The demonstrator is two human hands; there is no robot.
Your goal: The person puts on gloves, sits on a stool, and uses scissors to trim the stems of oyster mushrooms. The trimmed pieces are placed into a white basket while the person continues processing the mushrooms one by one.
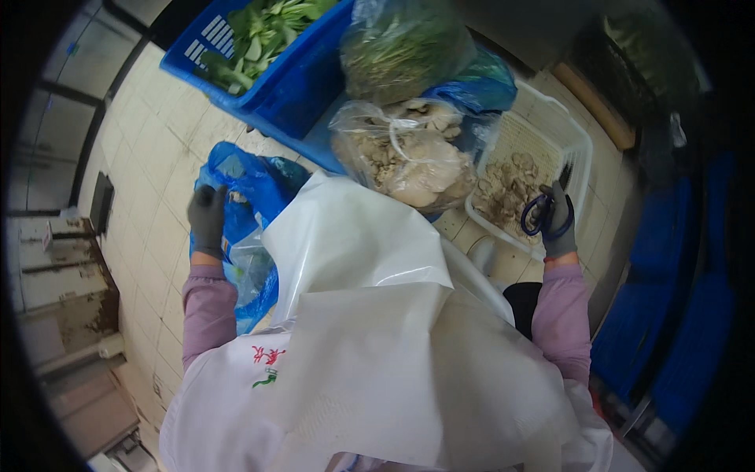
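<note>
Both of my hands wear grey gloves. My right hand (559, 218) grips a pair of scissors by its dark blue handles (534, 216), over the near right part of a white plastic basket (581, 147). Inside that basket lies a heap of mushroom pieces (510, 186). On the other side, my left hand (206, 217) is at the left edge of an open blue plastic bag (236, 221). Its fingers are curled, and whether they hold anything is hidden. A small pale piece (238, 196) shows inside the bag. Between the hands sits a clear bag of oyster mushrooms (407, 159).
A blue crate (295, 97) at the far left holds leafy greens (268, 35). Beyond the mushrooms stands a clear bag of thin green vegetables (407, 56), beside a blue bag (481, 85). A white apron (354, 236) covers my lap. Blue crates (655, 295) line the right side.
</note>
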